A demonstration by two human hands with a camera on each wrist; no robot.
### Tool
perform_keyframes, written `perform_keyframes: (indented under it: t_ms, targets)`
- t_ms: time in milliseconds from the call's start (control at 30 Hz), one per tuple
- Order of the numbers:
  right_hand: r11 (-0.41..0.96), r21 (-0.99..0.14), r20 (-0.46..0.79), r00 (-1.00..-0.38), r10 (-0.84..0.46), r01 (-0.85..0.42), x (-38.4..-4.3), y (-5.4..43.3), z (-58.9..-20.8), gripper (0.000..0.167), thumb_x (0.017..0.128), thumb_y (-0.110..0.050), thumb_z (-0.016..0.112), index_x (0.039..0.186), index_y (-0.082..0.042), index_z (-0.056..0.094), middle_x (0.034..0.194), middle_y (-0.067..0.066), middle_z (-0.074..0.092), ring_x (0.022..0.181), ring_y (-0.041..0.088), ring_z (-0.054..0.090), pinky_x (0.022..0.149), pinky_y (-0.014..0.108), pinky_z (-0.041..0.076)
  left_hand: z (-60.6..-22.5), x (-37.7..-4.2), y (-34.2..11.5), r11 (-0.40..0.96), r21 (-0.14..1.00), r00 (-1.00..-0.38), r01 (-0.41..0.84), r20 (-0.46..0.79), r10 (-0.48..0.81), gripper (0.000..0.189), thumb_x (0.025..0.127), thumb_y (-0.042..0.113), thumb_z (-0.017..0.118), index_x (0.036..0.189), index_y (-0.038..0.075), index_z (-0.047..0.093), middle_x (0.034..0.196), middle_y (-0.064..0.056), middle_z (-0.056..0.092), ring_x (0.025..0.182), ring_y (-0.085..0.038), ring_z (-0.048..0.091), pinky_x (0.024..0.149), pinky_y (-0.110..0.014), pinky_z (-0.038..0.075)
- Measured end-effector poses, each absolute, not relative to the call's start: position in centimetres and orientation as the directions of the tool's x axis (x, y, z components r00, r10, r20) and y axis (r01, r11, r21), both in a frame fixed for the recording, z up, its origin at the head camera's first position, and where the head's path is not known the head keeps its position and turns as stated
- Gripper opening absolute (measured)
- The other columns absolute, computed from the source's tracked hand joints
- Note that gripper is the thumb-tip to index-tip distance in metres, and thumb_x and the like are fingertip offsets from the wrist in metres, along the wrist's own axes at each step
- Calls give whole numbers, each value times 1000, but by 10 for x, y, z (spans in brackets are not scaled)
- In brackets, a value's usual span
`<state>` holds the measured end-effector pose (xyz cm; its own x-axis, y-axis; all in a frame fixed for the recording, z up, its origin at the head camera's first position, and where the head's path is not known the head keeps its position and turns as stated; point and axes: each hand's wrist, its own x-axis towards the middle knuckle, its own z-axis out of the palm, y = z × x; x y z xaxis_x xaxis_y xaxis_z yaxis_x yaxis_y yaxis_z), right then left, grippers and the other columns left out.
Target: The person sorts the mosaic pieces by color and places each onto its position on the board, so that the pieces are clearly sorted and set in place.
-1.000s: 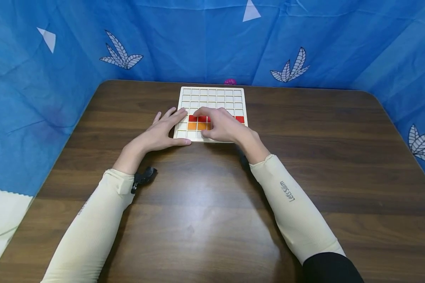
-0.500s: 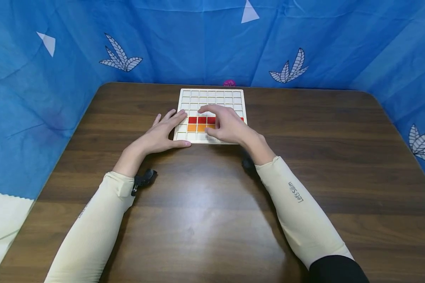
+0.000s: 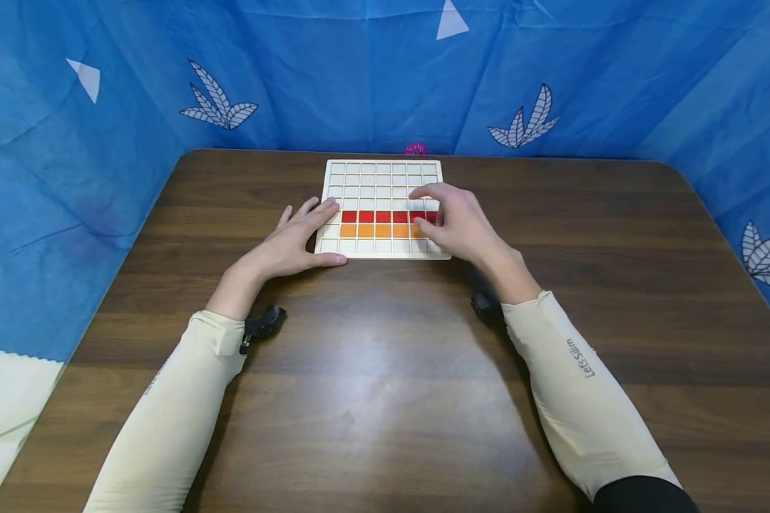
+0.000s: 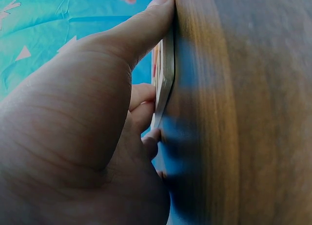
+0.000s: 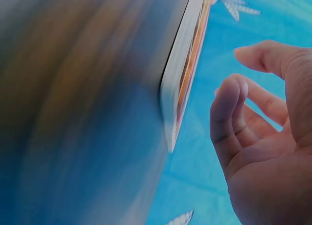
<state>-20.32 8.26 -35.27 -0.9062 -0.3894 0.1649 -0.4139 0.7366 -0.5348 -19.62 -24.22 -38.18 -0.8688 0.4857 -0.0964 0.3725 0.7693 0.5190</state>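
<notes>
A pale grid board (image 3: 383, 254) lies flat on the table in the head view. One row of its cells holds red squares (image 3: 383, 216), and the row nearer me holds orange squares (image 3: 383, 230). My left hand (image 3: 282, 242) rests at the board's left side with fingers spread, the thumb at the front left corner; the left wrist view shows this thumb (image 4: 146, 28) against the board's edge. Over the right part of the board is my right hand (image 3: 458, 221), thumb and index finger apart. Its fingers (image 5: 224, 108) bend loosely, raised off the board, holding nothing visible. The right ends of both rows are partly hidden.
The brown wooden table (image 3: 359, 385) extends on all sides of the board. Behind it hangs a blue patterned cloth (image 3: 327, 78). A black wrist-camera mount (image 3: 263, 324) juts from the left wrist, and another (image 3: 486, 305) from the right.
My right hand has moved to the right across the board, uncovering more of the red and orange squares. My left hand has stayed where it was.
</notes>
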Motion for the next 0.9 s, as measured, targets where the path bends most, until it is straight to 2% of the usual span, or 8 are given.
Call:
perform_keyframes:
  t_ms: [67, 233, 333, 433, 533, 633, 767, 900]
  targets:
    - [747, -531, 174, -914, -366, -401, -202, 95, -353, 44, 96, -21, 74, 139, -15, 66, 114, 10, 68, 73, 24, 56, 66, 36, 47, -382, -197, -242, 767, 521, -868, 375, -93, 488, 102, 93, 53, 78, 170, 15, 23, 178, -1, 15, 166, -28, 1, 131, -58, -7]
    - [761, -520, 217, -922, -322, -388, -198, 127, -356, 37, 98, -18, 72, 134, -12, 69, 120, 10, 70, 80, 24, 59, 71, 37, 49, -383, -197, -243, 763, 526, -866, 377, -92, 491, 102, 92, 53, 78, 169, 14, 24, 178, -2, 15, 166, -30, 1, 131, -60, -7]
    - [769, -516, 233, -925, -299, -379, -197, 145, -358, 33, 99, -16, 71, 131, -10, 70, 122, 12, 72, 86, 25, 62, 78, 40, 53, -383, -198, -243, 764, 524, -867, 377, -89, 490, 101, 93, 52, 78, 169, 14, 24, 178, -3, 16, 166, -31, 2, 131, -60, -6]
    - [785, -509, 219, -935, -278, -352, -194, 159, -358, 39, 99, -25, 75, 134, -10, 69, 126, 13, 71, 101, 29, 64, 91, 48, 54, -382, -198, -244, 766, 522, -868, 375, -92, 487, 100, 93, 52, 77, 169, 14, 24, 178, -4, 15, 166, -31, 1, 131, -60, -6]
    - [811, -495, 181, -950, -254, -311, -192, 169, -357, 56, 96, -43, 77, 140, -11, 65, 138, 14, 66, 124, 33, 57, 108, 57, 47, -382, -198, -245, 769, 522, -869, 369, -99, 484, 100, 93, 51, 77, 169, 14, 23, 178, -4, 15, 166, -32, 1, 131, -60, -7]
    - [835, -468, 162, -957, -241, -290, -189, 178, -356, 72, 93, -56, 76, 146, -11, 61, 150, 15, 59, 140, 36, 46, 118, 62, 37, -383, -199, -246, 768, 522, -868, 371, -98, 486, 101, 93, 51, 78, 169, 13, 23, 178, -4, 15, 166, -32, 1, 131, -60, -7]
    - [859, -425, 170, -957, -233, -285, -182, 193, -354, 77, 95, -56, 74, 152, -8, 54, 159, 19, 50, 150, 40, 38, 124, 64, 30, -384, -200, -246, 765, 517, -866, 384, -85, 492, 104, 90, 53, 80, 169, 13, 24, 178, -4, 16, 166, -31, 1, 131, -60, -6]
    - [885, -375, 181, -958, -221, -275, -175, 212, -354, 81, 98, -55, 70, 159, -8, 45, 171, 19, 30, 159, 42, 23, 126, 68, 21, -385, -198, -247, 762, 519, -867, 388, -74, 492, 108, 88, 55, 82, 169, 14, 23, 178, -3, 16, 166, -30, 2, 131, -59, -5]
